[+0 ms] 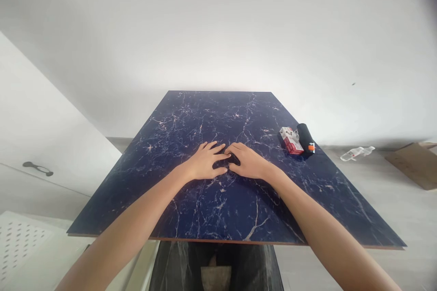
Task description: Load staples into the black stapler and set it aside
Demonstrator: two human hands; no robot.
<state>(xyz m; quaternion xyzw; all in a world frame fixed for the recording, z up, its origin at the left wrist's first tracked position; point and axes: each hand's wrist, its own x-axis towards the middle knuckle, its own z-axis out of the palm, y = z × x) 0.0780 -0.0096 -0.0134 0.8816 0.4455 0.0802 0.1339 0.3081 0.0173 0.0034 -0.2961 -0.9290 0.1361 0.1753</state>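
A small black object (pixel 234 159) sits at the middle of the table, between my two hands and partly hidden by them. I cannot make out its kind. My left hand (pixel 207 162) reaches in from the left, palm down, with its fingers spread; the index finger and thumb come up to the object's near side. Curled round the object from the right is my right hand (pixel 250 161), thumb and forefinger bent against it. The fingertips of both hands almost meet. Beneath them lies the dark blue marble-patterned tabletop (pixel 218 118).
A red and white box (pixel 291 140) and a black cylinder (pixel 305 138) with an orange mark lie near the table's right edge. On the floor to the right are a clear plastic wrapper (pixel 357 153) and a cardboard box (pixel 414 163). A white door with a handle (pixel 38 168) stands left.
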